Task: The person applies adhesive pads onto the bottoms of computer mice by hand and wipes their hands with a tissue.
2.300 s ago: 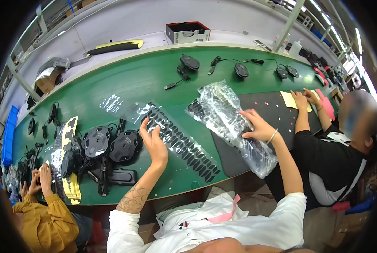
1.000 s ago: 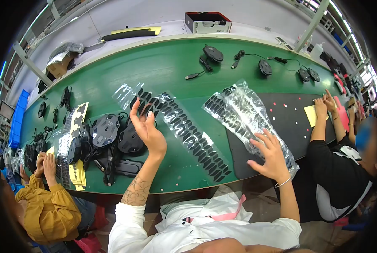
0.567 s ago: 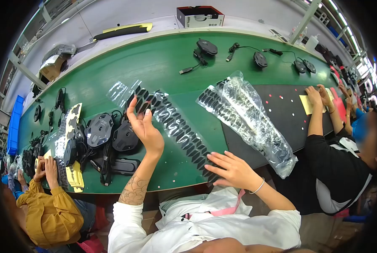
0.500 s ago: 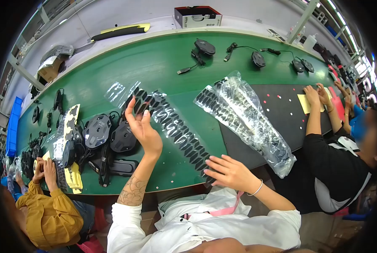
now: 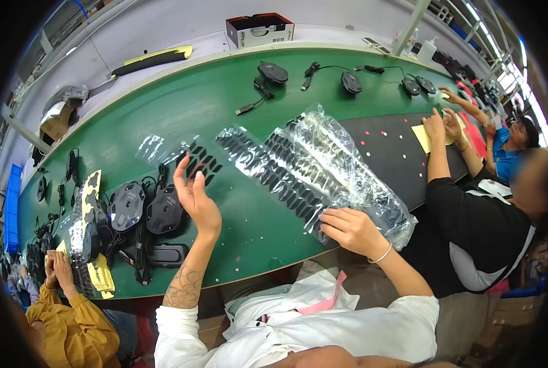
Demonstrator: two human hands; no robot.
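Note:
My left hand (image 5: 197, 199) is raised over a short clear sheet of black stickers (image 5: 208, 164). Its thumb and index finger are stretched apart, with the fingertips at the sheet's edge; whether they touch it I cannot tell. At the lower end of a long clear strip of black stickers (image 5: 268, 172), my right hand (image 5: 352, 232) has its fingers closed on the strip. That strip lies slanted, its right side against a shiny plastic bag of similar sheets (image 5: 341, 159). Black computer mice (image 5: 127, 207) with bundled cables sit left of my left hand.
The green table (image 5: 255, 251) carries a dark mat (image 5: 381, 147) with small dots on the right. More mice (image 5: 273, 72) lie along the back, below a shelf with an open box (image 5: 260, 35). Co-workers' hands (image 5: 436, 126) are at work on both sides, near yellow sheets (image 5: 102, 276).
The long strip has slid right with my right hand, up to the plastic bag and away from the short sheet. My left hand stays near the short sheet. The camera view has shifted.

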